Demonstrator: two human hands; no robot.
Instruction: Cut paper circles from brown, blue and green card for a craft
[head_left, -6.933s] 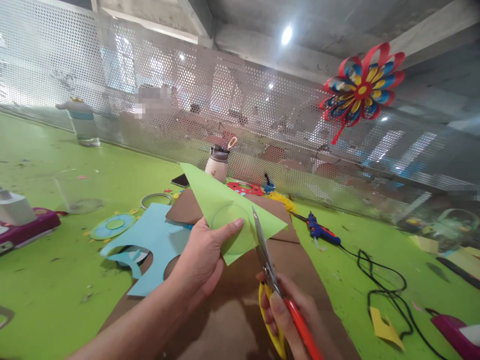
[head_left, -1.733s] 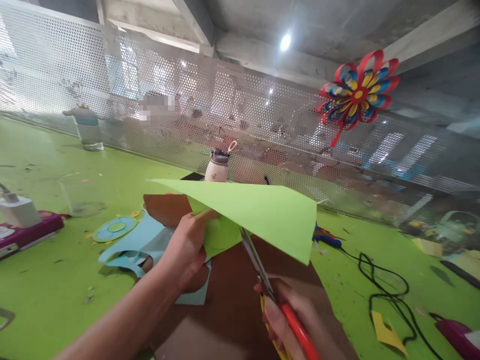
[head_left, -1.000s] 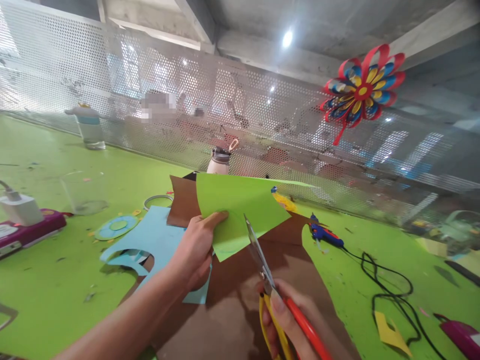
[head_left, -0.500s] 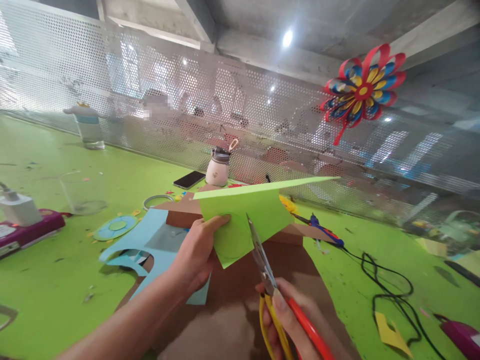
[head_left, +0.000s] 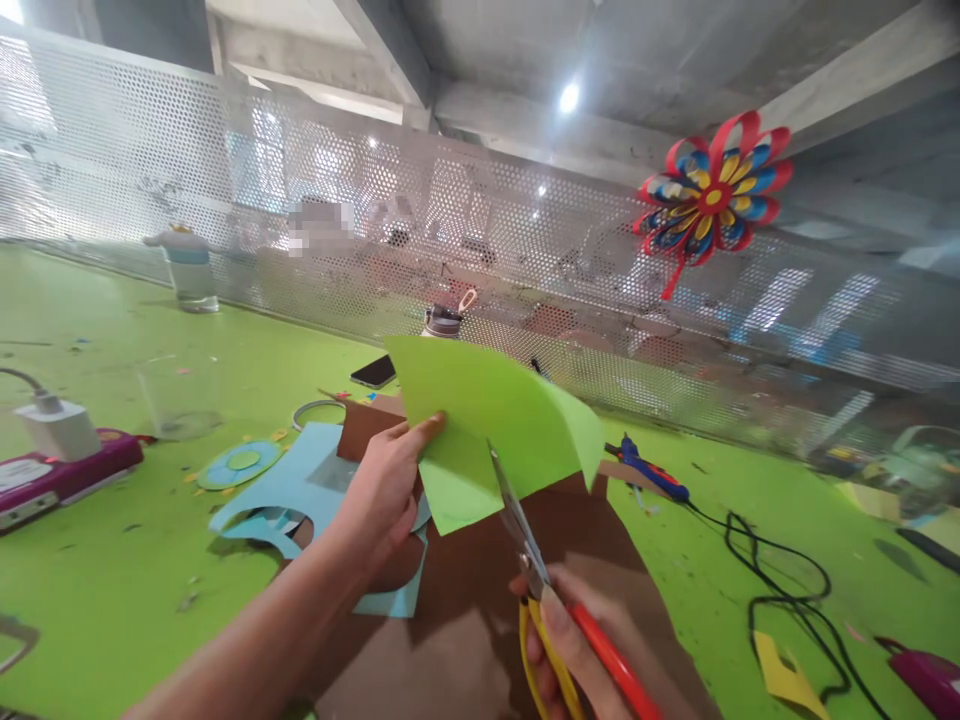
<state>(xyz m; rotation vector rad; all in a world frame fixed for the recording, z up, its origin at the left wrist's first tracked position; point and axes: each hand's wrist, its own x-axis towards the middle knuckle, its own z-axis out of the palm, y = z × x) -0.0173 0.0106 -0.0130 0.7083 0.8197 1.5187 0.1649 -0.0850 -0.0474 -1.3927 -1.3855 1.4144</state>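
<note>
A bent sheet of light green paper (head_left: 495, 400) is pinched at its left edge by my left hand (head_left: 386, 485). My right hand (head_left: 581, 640) is wrapped round the handles, one yellow and one red, of a pair of scissors (head_left: 531, 560). The scissor blades point up and away, with their tips over the lower part of the green sheet. Brown cardboard (head_left: 600, 560) lies below both hands. Beside my left forearm is a cut light blue sheet (head_left: 300, 480) with a rounded opening.
A blue glue gun (head_left: 652, 470) with a black cable lies at the right. Beyond the paper are a phone (head_left: 373, 372) and a bottle (head_left: 442, 321). At the left are a clear cup (head_left: 180, 400), a blue-green disc (head_left: 238, 465) and a purple power strip (head_left: 67, 480).
The green sheet has turned and bent, so its broad face now shows and partly hides the bottle. The view has shifted slightly. Both hands keep their holds.
</note>
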